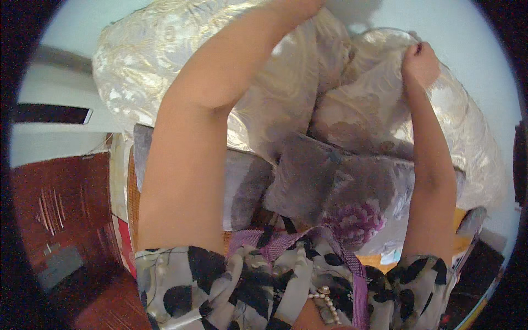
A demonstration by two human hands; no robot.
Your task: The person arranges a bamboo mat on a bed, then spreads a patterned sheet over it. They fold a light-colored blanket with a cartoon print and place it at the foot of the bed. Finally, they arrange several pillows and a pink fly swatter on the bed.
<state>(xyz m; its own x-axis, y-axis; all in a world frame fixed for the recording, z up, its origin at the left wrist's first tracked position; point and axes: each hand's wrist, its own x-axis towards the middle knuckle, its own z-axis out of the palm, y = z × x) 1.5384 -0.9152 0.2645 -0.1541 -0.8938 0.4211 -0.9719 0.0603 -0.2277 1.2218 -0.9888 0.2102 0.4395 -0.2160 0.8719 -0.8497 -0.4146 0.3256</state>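
A puffy cream quilt [275, 82] with a shiny swirl pattern is bunched up in front of me, against a pale wall. My right hand [422, 66] is raised at its upper right, fingers closed in a fist on the quilt's edge. My left arm reaches up across the quilt's left part. At the top edge of the picture my left hand [305, 5] is mostly cut off, so its fingers are hidden. Below the quilt lies a grey cloth [308, 176], rumpled, with a large purple flower print [356, 223].
A reddish-brown floor [60, 203] shows at the lower left, with a grey flat object [61, 268] on it. A dark slot-shaped panel [52, 114] sits on the left. Purple woven straps [358, 291] hang over my patterned top.
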